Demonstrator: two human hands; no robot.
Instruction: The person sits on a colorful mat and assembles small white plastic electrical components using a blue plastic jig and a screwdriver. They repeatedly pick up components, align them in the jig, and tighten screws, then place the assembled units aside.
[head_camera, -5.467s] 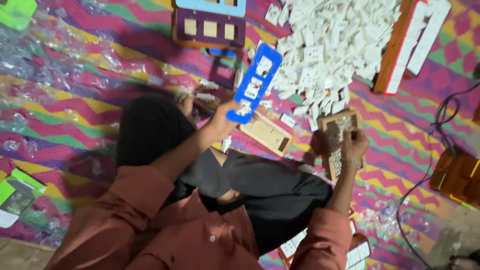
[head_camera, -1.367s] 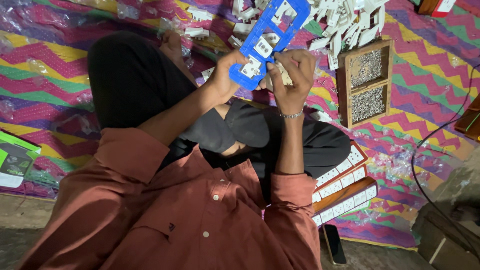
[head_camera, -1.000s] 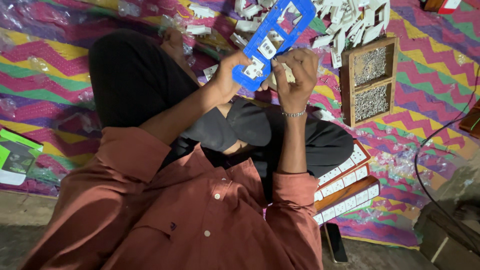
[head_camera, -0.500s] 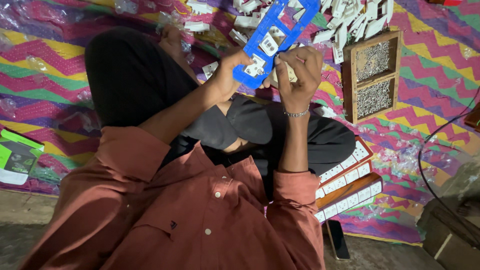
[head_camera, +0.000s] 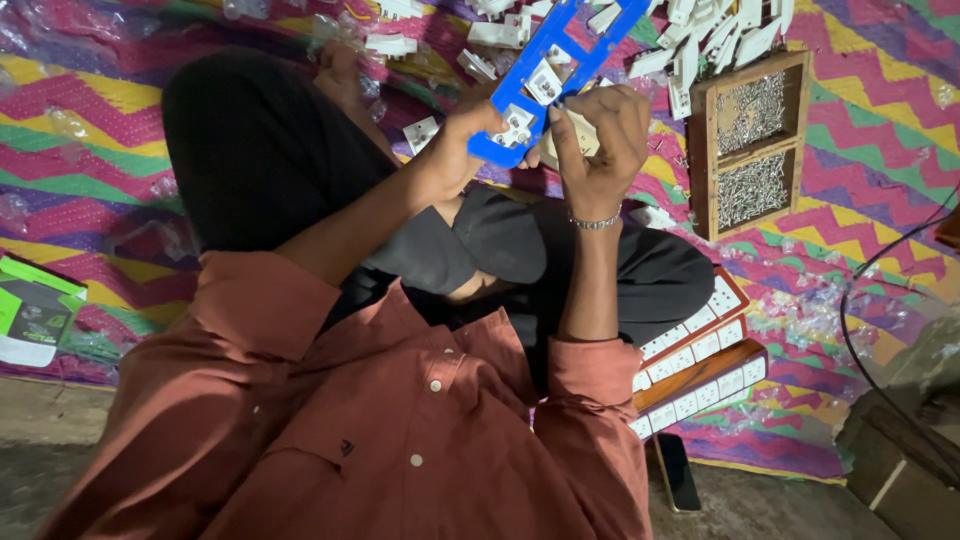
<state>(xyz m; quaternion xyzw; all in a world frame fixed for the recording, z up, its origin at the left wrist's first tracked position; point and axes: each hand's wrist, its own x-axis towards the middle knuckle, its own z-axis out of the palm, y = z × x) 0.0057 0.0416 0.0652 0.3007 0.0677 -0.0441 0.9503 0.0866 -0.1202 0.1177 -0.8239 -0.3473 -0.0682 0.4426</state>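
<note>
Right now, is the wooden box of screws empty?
No, both compartments of the wooden box are filled with silver screws.

The light is uneven and fairly dim, brightest toward the top of the frame, where the patterned mat (head_camera: 850, 210) and the scattered white plastic parts (head_camera: 700, 40) show vivid colour. The lower edge falls off into murk: the bare floor (head_camera: 60, 450) at lower left and the dark boxes (head_camera: 900, 460) at lower right are shadowy and grainy. The black trousers (head_camera: 260, 150) swallow nearly all detail. Clear plastic wrappers (head_camera: 60, 120) on the mat give small glints. Focus is reasonably sharp mid-frame, softer toward the corners.
</note>
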